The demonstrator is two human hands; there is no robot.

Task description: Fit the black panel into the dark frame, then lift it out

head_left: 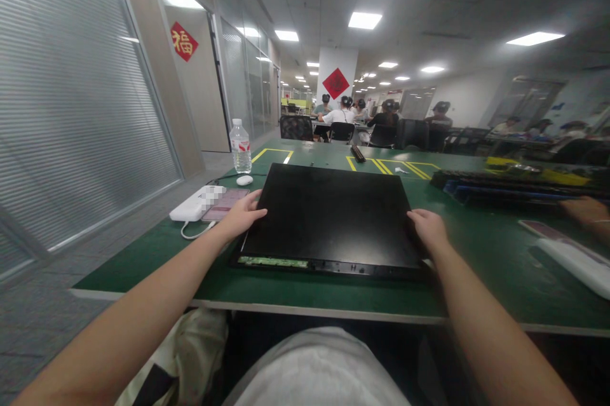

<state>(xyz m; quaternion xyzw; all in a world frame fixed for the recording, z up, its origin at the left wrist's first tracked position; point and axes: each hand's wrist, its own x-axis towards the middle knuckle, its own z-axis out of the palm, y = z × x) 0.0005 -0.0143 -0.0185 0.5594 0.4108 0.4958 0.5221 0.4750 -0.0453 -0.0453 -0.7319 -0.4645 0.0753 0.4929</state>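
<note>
A flat black display panel [328,209] is in front of me, its glossy face up. A strip of green circuit board [272,262] shows along the left part of its near edge. My left hand [246,214] grips the panel's left side, thumb on top and fingers at the edge. On the opposite side my right hand [429,228] holds the right edge, its fingers partly hidden. Whether the panel rests on the table or is slightly raised, I cannot tell.
The green table [143,266] carries a water bottle [241,148], a white power bank [196,204] with a cable, and a phone [226,204] at left. Dark strips [500,187] lie at right, near another person's hand [588,210] and a white device [576,263].
</note>
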